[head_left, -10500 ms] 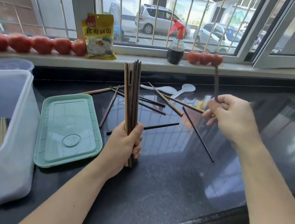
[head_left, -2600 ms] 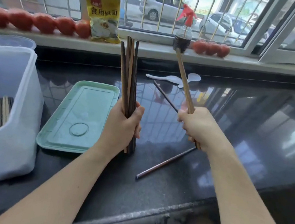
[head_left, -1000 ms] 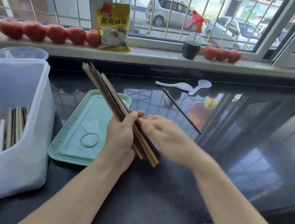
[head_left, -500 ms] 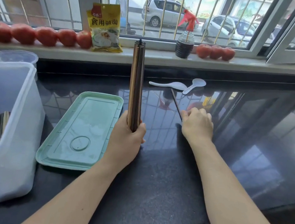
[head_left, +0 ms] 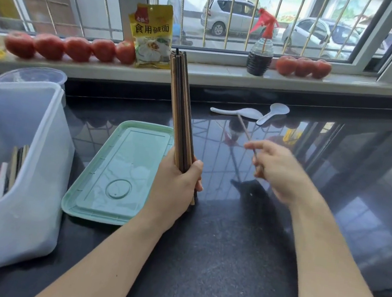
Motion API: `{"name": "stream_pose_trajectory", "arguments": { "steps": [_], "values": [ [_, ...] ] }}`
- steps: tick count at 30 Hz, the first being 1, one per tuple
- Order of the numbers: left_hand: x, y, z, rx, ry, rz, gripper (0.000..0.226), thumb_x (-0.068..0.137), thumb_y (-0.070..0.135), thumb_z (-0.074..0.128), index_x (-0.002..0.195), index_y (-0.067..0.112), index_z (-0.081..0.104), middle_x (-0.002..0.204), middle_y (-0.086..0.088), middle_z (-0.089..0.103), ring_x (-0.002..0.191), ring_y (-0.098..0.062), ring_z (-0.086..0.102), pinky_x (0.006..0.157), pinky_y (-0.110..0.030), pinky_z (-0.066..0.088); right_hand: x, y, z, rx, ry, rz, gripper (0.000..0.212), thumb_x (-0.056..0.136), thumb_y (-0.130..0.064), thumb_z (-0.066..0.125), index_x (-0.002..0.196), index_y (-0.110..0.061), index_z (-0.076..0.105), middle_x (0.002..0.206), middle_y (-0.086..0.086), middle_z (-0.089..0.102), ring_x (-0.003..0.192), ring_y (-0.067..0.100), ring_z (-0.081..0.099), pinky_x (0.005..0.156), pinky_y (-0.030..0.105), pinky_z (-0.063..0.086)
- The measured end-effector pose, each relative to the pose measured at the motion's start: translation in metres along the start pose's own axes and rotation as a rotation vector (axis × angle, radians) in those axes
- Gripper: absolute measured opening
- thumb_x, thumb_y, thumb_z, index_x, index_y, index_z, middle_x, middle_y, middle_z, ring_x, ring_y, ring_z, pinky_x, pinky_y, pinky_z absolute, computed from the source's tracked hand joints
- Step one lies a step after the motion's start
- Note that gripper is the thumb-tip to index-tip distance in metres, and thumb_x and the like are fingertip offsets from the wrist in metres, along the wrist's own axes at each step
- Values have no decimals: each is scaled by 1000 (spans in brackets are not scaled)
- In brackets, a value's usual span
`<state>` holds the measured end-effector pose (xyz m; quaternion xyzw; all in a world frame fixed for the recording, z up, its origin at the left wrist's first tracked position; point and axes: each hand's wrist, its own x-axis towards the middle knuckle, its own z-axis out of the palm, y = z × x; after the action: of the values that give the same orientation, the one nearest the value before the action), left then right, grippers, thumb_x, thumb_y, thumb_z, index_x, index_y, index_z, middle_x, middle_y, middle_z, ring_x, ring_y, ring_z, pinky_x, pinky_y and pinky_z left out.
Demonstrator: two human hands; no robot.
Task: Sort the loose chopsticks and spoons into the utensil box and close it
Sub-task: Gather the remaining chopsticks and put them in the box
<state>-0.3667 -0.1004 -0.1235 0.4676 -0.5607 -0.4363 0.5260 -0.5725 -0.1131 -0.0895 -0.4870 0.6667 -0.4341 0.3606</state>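
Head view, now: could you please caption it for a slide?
Left hand holds upright chopstick bundle; right hand lifts one chopstick.

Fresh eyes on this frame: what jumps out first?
The upright bundle of chopsticks gripped in the left hand at centre, ends on the black counter. Right of it, the right hand lifts a single chopstick. Two white spoons lie behind, near the windowsill.

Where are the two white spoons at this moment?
In the head view, the two white spoons lie at the back of the black counter, right of centre, below the spray bottle on the sill.
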Motion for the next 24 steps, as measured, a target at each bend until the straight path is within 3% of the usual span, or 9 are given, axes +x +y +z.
{"name": "stream_pose_trajectory", "arguments": {
  "steps": [2, 3, 5, 8, 11, 13, 16, 20, 24],
  "values": [
    [0, 2, 2, -9, -1, -3, 11, 100, 9, 58, 99, 0, 54, 68, -16, 59, 58, -19, 60, 59, -41, 55, -5, -9, -4, 410, -51, -114, 24, 106, -4, 43, 118, -5, 63, 94, 12, 70, 79, 24, 65, 75, 29, 59],
    [1, 2, 2, -21, 1, -7, 10, 100, 9, 58, 99, 0, 54, 72, -19, 59, 60, -20, 59, 59, -38, 55, -7, -11, -5, 482, -43, -193, 18, 105, -4, 48, 114, -6, 63, 97, 12, 74, 81, 24, 70, 75, 30, 60],
    [1, 1, 3, -29, 7, -18, 8, 100, 9, 60, 100, 2, 57, 79, -20, 60, 63, -23, 61, 61, -36, 58, -10, -12, -4, 430, 50, -343, 9, 100, -8, 58, 106, -9, 64, 90, 9, 77, 69, 22, 72, 63, 27, 57],
    [1, -1, 2, -36, 0, -3, 5, 100, 8, 60, 103, 10, 63, 85, -7, 69, 72, -25, 67, 67, -37, 62, -13, -12, -2, 417, 190, -512, 12, 102, -17, 58, 95, -14, 68, 58, 0, 59, 44, 14, 46, 42, 24, 38],
    [-2, 0, 4, -67, -56, -14, 21, 100, 3, 57, 105, 19, 68, 101, 5, 76, 83, -22, 75, 72, -38, 64, -17, -17, -2, 549, 230, -589, 26, 106, -21, 50, 86, -17, 67, 50, -6, 36, 44, 11, 27, 43, 24, 24],
    [-4, 2, 5, -77, -108, -34, 23, 100, 1, 57, 107, 19, 69, 108, 7, 76, 89, -26, 76, 77, -48, 64, -21, -23, 5, 564, 203, -584, 29, 107, -20, 47, 86, -13, 66, 50, -8, 34, 44, 9, 25, 43, 25, 22],
    [-3, 1, 7, -45, -217, 27, 17, 99, -1, 59, 113, 8, 63, 113, 2, 77, 101, -18, 75, 93, -47, 59, -23, -32, 27, 460, 144, -589, 26, 107, -20, 46, 90, -12, 64, 54, -4, 37, 45, 8, 29, 42, 24, 25],
    [-5, -2, 8, 14, -307, 125, 13, 98, 9, 66, 106, 7, 56, 85, -7, 70, 74, -23, 72, 73, -55, 60, -25, -34, 48, 461, 59, -601, 20, 107, -19, 46, 99, -14, 64, 56, 1, 40, 46, 13, 32, 43, 29, 28],
    [-5, -1, 6, 23, -130, 225, 24, 97, 7, 65, 110, 22, 52, 82, -19, 52, 70, -36, 57, 64, -39, 58, -30, -25, 54, 421, 12, -625, 43, 104, -47, 35, 105, -19, 69, 64, 20, 42, 55, 32, 38, 53, 32, 38]
  ]
}}
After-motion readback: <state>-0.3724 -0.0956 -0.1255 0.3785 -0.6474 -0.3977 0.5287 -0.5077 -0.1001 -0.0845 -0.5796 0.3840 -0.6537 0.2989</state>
